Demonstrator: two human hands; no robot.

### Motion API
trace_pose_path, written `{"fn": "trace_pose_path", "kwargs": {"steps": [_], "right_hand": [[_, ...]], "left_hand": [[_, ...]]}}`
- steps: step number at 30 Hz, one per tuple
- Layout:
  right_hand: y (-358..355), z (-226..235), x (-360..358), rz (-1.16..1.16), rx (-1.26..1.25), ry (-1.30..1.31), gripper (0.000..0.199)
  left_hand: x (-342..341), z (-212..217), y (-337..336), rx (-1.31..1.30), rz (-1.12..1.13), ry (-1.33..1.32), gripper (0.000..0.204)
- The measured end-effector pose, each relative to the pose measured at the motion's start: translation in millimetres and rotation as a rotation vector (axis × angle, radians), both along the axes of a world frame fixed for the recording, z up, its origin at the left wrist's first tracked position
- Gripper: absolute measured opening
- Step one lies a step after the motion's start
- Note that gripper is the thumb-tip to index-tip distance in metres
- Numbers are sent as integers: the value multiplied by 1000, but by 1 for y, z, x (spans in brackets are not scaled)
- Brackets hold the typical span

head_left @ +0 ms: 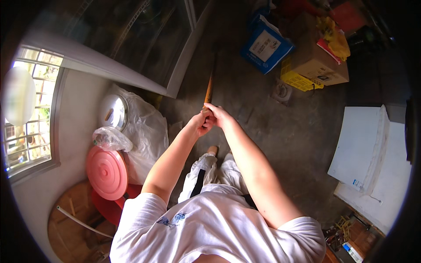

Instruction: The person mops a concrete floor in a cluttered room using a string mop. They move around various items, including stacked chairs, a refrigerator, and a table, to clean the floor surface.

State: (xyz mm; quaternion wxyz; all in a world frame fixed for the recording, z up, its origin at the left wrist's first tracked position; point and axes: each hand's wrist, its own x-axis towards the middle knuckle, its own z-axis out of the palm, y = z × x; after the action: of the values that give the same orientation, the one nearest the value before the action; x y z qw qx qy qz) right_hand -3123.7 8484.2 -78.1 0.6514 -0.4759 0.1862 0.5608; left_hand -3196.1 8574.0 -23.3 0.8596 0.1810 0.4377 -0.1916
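Two-handed grip on a long wooden pole (pixel 209 90), viewed from above. The pole is pointing away from the body, its near end lying within the grip and its far end disappearing into shadow over the dark floor (pixel 285 140); whether that end is touching the floor or carrying a head cannot be told. The left hand (pixel 202 124) is curling around the shaft nearer the body, while the right hand (pixel 215 114) is wrapping it just beyond, the two pressing close together. Both arms are reaching forward, nearly straight.

For good control, the close grip is probably giving little leverage: sliding one hand farther along the shaft would be helping to steer the far end, and bending the elbows would be easing the shoulders. To the left, the pale-framed glass cabinet (pixel 173 81) is presenting a hard lower corner, so a wide swing that way would be risking a knock. To the right, the yellow plastic crate (pixel 294 78) is sitting beneath a cardboard box (pixel 322 70), beside a blue carton (pixel 267 48); short, low strokes would likely be keeping the pole off that stack.
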Motion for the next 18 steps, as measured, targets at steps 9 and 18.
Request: {"fn": "trace_pose_path", "kwargs": {"steps": [9, 18], "right_hand": [[4, -16, 114, -92, 4, 59, 26], [32, -35, 294, 540, -385, -344, 25]], "left_hand": [[118, -11, -11, 92, -72, -1, 19], [258, -47, 2, 671, -723, -64, 18]]}}
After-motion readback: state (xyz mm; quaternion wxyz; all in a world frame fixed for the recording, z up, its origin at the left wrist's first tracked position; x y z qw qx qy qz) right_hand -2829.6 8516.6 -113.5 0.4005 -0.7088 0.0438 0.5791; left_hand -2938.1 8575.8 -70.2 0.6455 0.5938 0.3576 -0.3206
